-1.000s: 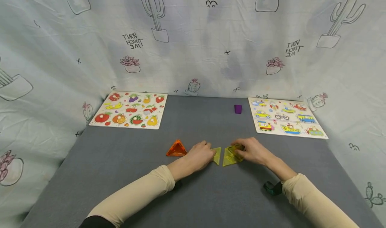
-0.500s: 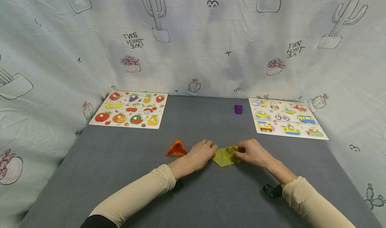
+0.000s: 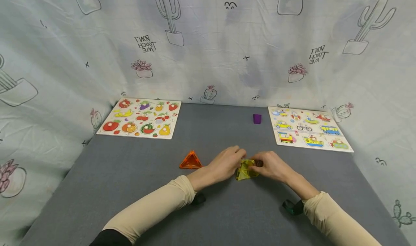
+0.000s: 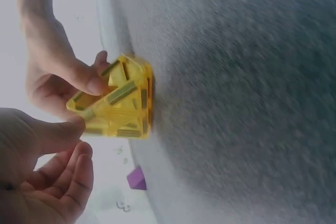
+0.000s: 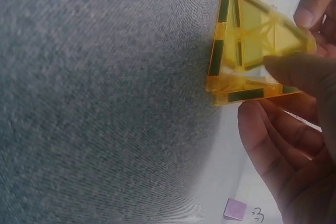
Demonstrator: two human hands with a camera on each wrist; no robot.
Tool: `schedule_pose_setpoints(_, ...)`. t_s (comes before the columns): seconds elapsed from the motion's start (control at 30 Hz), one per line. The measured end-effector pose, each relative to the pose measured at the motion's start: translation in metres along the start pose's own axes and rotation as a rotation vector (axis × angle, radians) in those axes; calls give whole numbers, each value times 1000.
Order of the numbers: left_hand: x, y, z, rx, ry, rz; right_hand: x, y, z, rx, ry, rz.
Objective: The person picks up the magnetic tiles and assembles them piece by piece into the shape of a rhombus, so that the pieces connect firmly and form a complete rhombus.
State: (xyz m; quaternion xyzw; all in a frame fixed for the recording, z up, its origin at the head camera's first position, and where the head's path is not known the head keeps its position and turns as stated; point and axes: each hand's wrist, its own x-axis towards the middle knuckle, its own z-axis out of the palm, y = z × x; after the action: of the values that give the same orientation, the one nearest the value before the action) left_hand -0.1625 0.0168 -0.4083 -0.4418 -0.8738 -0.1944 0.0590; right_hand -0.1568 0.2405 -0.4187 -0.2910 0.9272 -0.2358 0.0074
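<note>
Tiles (image 3: 242, 172) in yellow sit on the desk (image 3: 227, 220) at three o'clock from your left hand (image 3: 225, 163), nine from your right hand (image 3: 272, 165); neither is nearer. Each pinches an edge, thumb and fingers nearly closed.

Head view from above, facing forward-down; wrist views close, sideways, share yellow tiles (image 5: 252, 35).

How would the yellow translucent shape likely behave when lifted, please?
The yellow shape probably feels light, being translucent and thin-walled. Its panels look stiff, with straight edges. It may fold or separate where panels meet edge to edge.
</note>
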Motion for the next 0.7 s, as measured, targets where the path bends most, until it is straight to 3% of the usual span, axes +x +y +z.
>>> schedule_pose_setpoints(0.2,-6,-3,-6,-7,26,-12,-4,-2,-1,5,-17,-30)
schedule_pose_setpoints(0.33,-19,-16,-20,21,85,-13,-4,-2,-1,-11,-22,-58)
schedule_pose_setpoints(0.5,-45,-41,-48,109,158,-47,-2,-2,-7,50,0,-173)
schedule_pose_setpoints(0.57,-57,-52,-59,122,128,-90,-1,-1,-9,78,10,-225)
schedule_pose_setpoints(0.7,-76,-70,-73,52,-20,-143,0,-1,-10,107,18,-259)
